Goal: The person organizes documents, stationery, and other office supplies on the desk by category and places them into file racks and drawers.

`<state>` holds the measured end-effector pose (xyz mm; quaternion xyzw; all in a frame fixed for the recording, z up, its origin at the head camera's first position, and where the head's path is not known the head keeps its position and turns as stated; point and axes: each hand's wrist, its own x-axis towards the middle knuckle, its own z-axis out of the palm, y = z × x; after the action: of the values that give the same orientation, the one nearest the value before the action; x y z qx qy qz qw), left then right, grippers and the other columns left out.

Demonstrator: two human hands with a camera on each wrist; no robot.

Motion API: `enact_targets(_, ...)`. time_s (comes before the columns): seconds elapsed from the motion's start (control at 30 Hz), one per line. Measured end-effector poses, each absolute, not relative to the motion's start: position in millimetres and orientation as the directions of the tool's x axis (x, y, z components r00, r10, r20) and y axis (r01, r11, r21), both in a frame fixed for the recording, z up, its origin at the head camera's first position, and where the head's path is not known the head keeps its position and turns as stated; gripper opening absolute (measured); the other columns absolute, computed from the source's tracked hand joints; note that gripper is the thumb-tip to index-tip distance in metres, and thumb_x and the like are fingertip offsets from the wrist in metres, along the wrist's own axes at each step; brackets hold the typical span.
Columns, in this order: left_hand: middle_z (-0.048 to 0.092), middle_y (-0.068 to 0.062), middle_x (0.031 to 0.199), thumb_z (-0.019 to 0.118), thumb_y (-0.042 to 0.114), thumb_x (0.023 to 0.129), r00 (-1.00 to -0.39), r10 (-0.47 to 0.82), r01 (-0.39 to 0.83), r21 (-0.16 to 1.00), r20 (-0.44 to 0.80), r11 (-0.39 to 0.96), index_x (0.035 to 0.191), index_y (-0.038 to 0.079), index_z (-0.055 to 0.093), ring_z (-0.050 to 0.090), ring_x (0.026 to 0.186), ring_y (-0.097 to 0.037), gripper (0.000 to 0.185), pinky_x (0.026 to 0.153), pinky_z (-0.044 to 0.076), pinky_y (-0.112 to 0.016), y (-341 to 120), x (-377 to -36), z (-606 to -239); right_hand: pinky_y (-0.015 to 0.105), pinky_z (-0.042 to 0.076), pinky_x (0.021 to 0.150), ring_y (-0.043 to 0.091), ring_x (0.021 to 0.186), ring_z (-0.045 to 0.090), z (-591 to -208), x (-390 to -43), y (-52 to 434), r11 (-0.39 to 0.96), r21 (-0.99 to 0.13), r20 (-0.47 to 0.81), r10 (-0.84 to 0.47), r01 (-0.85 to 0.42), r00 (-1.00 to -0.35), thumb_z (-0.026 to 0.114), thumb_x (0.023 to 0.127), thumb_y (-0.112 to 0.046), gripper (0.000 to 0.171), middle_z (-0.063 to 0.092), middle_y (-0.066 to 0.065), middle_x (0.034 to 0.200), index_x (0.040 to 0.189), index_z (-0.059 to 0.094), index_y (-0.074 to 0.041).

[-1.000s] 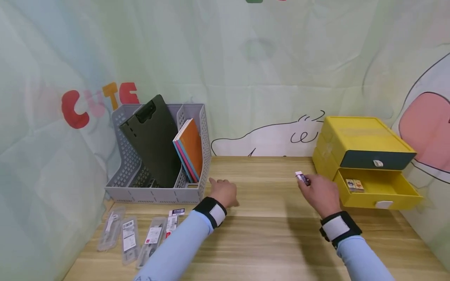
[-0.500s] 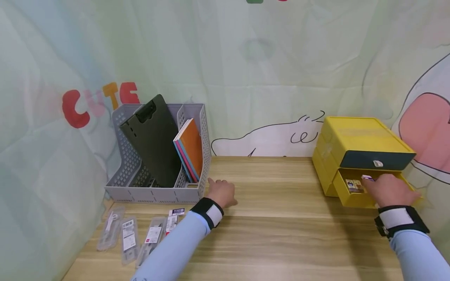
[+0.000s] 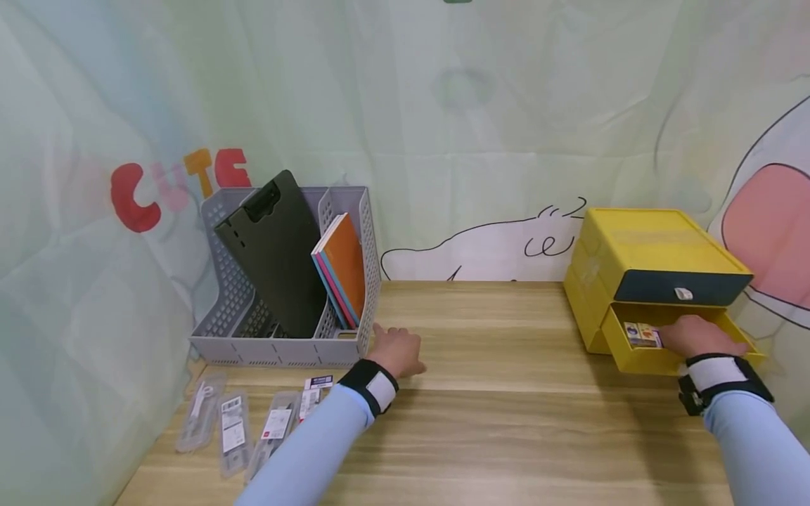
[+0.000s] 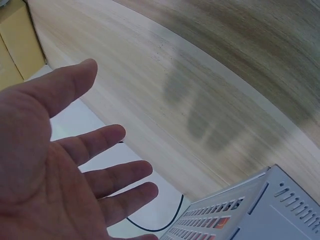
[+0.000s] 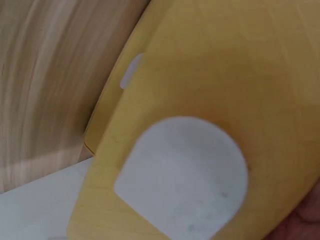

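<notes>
My right hand reaches down into the pulled-out lower drawer of a yellow drawer unit. A sliver of a small white-and-purple eraser shows at its fingertips, beside small printed blocks; the rest of the fingers are hidden. In the right wrist view, the drawer's yellow front and white pull tab fill most of the picture, with a bit of the hand at the lower right. My left hand hovers over the table by the grey rack, palm bare and fingers relaxed.
In the rack lean a dark clipboard and several thin notebooks. Clear plastic cases and a labelled packet lie at the table's front left. A printed curtain hangs behind the wooden table.
My right hand has carried the eraser from above the table rightward over the drawer, then lowered it in beside the printed blocks. My left hand has barely moved.
</notes>
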<state>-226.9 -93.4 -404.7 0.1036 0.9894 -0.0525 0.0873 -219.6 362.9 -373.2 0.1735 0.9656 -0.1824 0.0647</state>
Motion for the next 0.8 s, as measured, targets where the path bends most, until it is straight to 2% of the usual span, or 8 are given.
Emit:
enact_targets(0.2,0.067,-0.011,0.118,0.074,0.042,0.087,-0.962,0.202,0.215,-0.053,-0.183,0.975,0.114,0.011,0.071,0.058,0.115,-0.033,0.041,0.108,0.026,-0.064,-98,-228,-407,0.083,0.020,0.093,0.059,0.095,0.045,-377,-213,351,0.872,-0.350,-0.076,0.339,0.343,-0.938,0.057,0.094,-0.031,0.061,0.055,0.043,0.107,0.129,0.043,0.018)
enact_targets(0.33,0.066,-0.012,0.120,0.074,0.042,0.087,-0.962,0.212,0.222,-0.044,-0.170,0.974,0.117,0.011,0.070,0.057,0.116,-0.033,0.043,0.108,0.027,-0.064,-99,-228,-408,0.076,0.031,0.086,0.053,0.083,0.049,-380,-206,332,0.865,-0.400,0.124,0.377,0.301,-0.918,0.049,0.097,-0.021,0.035,0.062,0.033,0.085,0.103,0.061,0.011)
enact_targets(0.43,0.065,-0.014,0.119,0.075,0.042,0.086,-0.963,0.219,0.228,-0.042,-0.156,0.973,0.117,0.010,0.068,0.057,0.116,-0.033,0.045,0.106,0.032,-0.062,-99,-227,-409,0.071,0.036,0.079,0.053,0.085,0.051,-383,-204,308,0.872,-0.434,0.318,0.383,0.226,-0.867,0.046,0.099,-0.022,0.033,0.063,0.030,0.088,0.098,0.065,0.005)
enact_targets(0.57,0.064,-0.014,0.115,0.076,0.042,0.086,-0.964,0.229,0.235,-0.024,-0.136,0.972,0.118,0.008,0.065,0.059,0.111,-0.031,0.048,0.099,0.043,-0.052,-100,-227,-412,0.071,0.036,0.086,0.054,0.105,0.051,-387,-203,267,0.904,-0.420,0.497,0.305,0.082,-0.813,0.054,0.100,-0.023,0.038,0.058,0.034,0.119,0.122,0.063,0.006)
enact_targets(0.63,0.063,-0.015,0.115,0.077,0.042,0.086,-0.964,0.235,0.238,-0.010,-0.122,0.971,0.122,0.007,0.063,0.059,0.110,-0.031,0.052,0.095,0.046,-0.049,-100,-226,-413,0.071,0.036,0.092,0.053,0.110,0.049,-391,-203,248,0.922,-0.388,0.529,0.220,-0.004,-0.819,0.059,0.098,-0.023,0.043,0.055,0.035,0.125,0.126,0.060,0.009)
enact_targets(0.73,0.062,-0.016,0.120,0.075,0.045,0.086,-0.967,0.239,0.241,-0.008,-0.092,0.970,0.130,0.007,0.059,0.058,0.112,-0.033,0.061,0.094,0.047,-0.050,-99,-225,-416,0.067,0.038,0.096,0.053,0.114,0.050,-400,-204,224,0.928,-0.348,0.486,0.059,-0.131,-0.872,0.064,0.096,-0.025,0.049,0.054,0.035,0.127,0.128,0.057,0.011)
enact_targets(0.8,0.061,-0.017,0.121,0.074,0.048,0.086,-0.966,0.249,0.251,-0.011,-0.069,0.968,0.133,0.007,0.056,0.058,0.113,-0.033,0.064,0.093,0.047,-0.051,-98,-224,-419,0.065,0.038,0.098,0.053,0.118,0.049,-406,-206,211,0.921,-0.353,0.371,-0.025,-0.166,-0.928,0.064,0.096,-0.029,0.056,0.051,0.036,0.131,0.133,0.052,0.011)
